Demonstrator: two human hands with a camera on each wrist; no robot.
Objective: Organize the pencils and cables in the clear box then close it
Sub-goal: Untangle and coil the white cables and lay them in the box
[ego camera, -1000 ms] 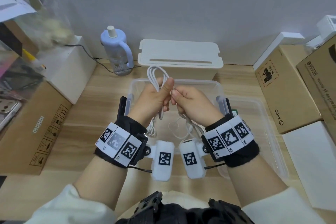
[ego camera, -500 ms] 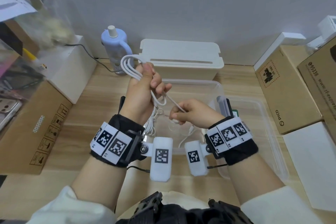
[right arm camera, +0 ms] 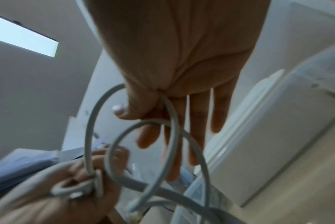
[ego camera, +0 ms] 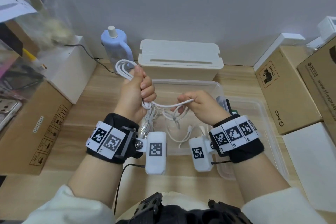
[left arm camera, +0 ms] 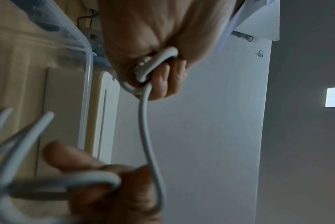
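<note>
My left hand is raised in a fist and grips a coiled white cable, whose loops stick out above the thumb. One strand sags across to my right hand, which pinches it between thumb and forefinger. Both hands hover over the clear box on the desk. More loose white cable lies in the box bottom. The left wrist view shows the left hand wrapped round the cable. The right wrist view shows the right hand pinching a loop. No pencils are clearly visible.
A clear lid lies right of the box. A white slotted case and a blue bottle stand behind. Cardboard boxes flank both sides: left, right. A dark object leans at the box's right wall.
My left hand lifted and shifted left with the coil. My right hand drew away to the right, so one strand now stretches between the two hands.
</note>
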